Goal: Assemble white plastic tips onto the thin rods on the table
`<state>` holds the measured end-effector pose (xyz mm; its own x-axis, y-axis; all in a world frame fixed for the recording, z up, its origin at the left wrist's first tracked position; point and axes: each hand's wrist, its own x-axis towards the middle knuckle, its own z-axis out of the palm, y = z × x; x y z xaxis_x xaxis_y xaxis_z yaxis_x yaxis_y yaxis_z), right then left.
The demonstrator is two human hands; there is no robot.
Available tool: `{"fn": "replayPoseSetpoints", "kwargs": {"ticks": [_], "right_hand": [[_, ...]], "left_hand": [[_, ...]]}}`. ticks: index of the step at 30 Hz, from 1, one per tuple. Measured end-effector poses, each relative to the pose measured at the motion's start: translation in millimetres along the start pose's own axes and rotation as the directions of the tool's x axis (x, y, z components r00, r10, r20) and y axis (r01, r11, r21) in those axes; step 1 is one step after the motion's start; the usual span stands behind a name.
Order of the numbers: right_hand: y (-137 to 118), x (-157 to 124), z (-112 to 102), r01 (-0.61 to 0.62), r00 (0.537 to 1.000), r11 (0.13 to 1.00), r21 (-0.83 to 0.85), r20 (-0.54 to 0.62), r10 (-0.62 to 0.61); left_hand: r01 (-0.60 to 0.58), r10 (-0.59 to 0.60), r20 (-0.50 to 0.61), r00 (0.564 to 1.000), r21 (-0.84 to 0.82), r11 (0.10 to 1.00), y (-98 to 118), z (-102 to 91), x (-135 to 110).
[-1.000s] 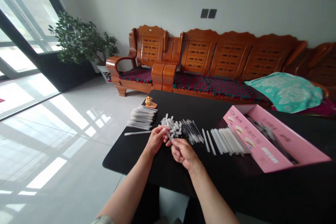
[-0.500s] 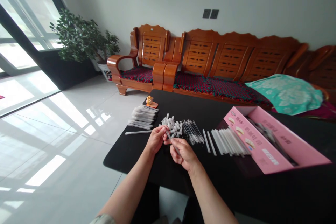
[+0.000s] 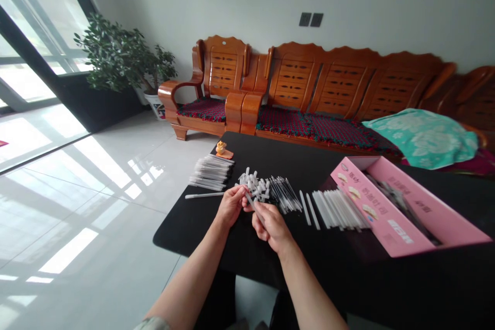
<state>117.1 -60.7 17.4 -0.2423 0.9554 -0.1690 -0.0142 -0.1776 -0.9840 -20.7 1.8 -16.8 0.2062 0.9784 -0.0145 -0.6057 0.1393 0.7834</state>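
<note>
A slim whitish pen slants between my two hands over the black table. My left hand pinches its far end, and the fingertips hide that end. Farther down, my right hand is closed around the barrel. Just beyond my fingers lies a heap of short white pen caps. Thin pen refills are bunched to the right of the caps. Two loose white barrels lie beside a row of more barrels. Left of my hands, a single pen rests below a stack of capped pens.
A pink open box with dark contents stands on the right of the black table. An orange figurine sits near the far left edge. Behind are a wooden sofa, a teal cloth and a potted plant.
My right hand has shifted slightly to the right along the pen, so a bit more barrel shows between my hands. My left hand keeps its pinch in nearly the same place.
</note>
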Motion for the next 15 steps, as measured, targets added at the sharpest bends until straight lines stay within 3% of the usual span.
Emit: {"fn": "replayPoseSetpoints", "kwargs": {"ticks": [2, 3, 5, 6, 8, 10, 11, 13, 15], "right_hand": [[3.3, -0.8, -2.7, -0.041, 0.998, 0.992, 0.121, 0.044, 0.036], [5.2, -1.6, -3.6, -0.011, 1.000, 0.995, 0.101, 0.018, 0.009], [8.6, -3.2, -4.6, 0.115, 0.989, 0.987, -0.115, -0.083, -0.125], [9.5, -3.9, -4.6, 0.176, 0.967, 0.940, -0.291, -0.127, -0.220], [9.7, -4.8, -3.8, 0.217, 0.911, 0.746, -0.629, -0.143, -0.386], [8.1, -4.6, -1.9, 0.179, 0.883, 0.575, -0.799, -0.127, -0.451], [7.0, -4.3, -0.7, 0.165, 0.880, 0.553, -0.817, -0.131, -0.456], [4.9, -3.0, 1.4, 0.179, 0.899, 0.658, -0.731, -0.151, -0.412], [4.1, -1.9, 2.3, 0.164, 0.951, 0.872, -0.462, -0.160, -0.264]], "left_hand": [[0.001, -0.001, -0.003, 1.000, 0.016, 1.000, -0.5, 1.0, -0.9], [-0.004, 0.005, -0.012, 1.000, 0.030, 1.000, -1.0, 1.8, -1.3], [-0.024, 0.026, -0.031, 0.999, 0.060, 0.998, -2.4, 3.4, -1.9], [-0.035, 0.038, -0.039, 0.999, 0.071, 0.997, -3.1, 4.1, -2.0], [-0.057, 0.062, -0.051, 0.997, 0.085, 0.995, -4.5, 4.7, -1.6], [-0.068, 0.074, -0.065, 0.995, 0.089, 0.994, -5.0, 4.2, -0.6], [-0.066, 0.072, -0.071, 0.995, 0.087, 0.994, -4.8, 3.6, 0.0], [-0.051, 0.056, -0.068, 0.996, 0.071, 0.996, -4.0, 2.0, 1.1], [-0.026, 0.028, -0.038, 0.999, 0.047, 0.999, -2.9, 0.8, 1.1]]}}
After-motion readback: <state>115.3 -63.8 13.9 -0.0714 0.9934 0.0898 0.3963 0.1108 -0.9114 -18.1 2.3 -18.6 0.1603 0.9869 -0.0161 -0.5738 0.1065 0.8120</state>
